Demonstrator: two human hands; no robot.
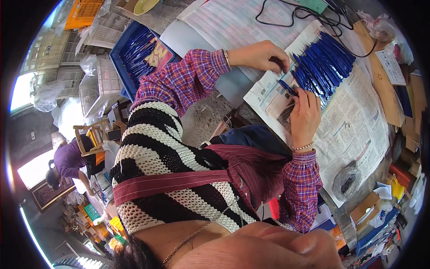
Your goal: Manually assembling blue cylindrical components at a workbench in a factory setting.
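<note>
My right hand is pinched round the lower end of a slender blue pen-like piece, low over the newspaper. Above it, my left hand is bent downward with thumb and fingertips drawn together near the left edge of a row; what they hold, if anything, is too small to make out. The row is a dense spread of slender blue pieces, laid side by side on the newspaper to the right of both hands. Their exact kind is not clear.
At the upper left a blue bin holds many similar blue pieces. A wire coil in clear plastic lies on the newspaper's near edge. A black cable loops across the far table. Plastic crates are stacked at left; another person bends beyond.
</note>
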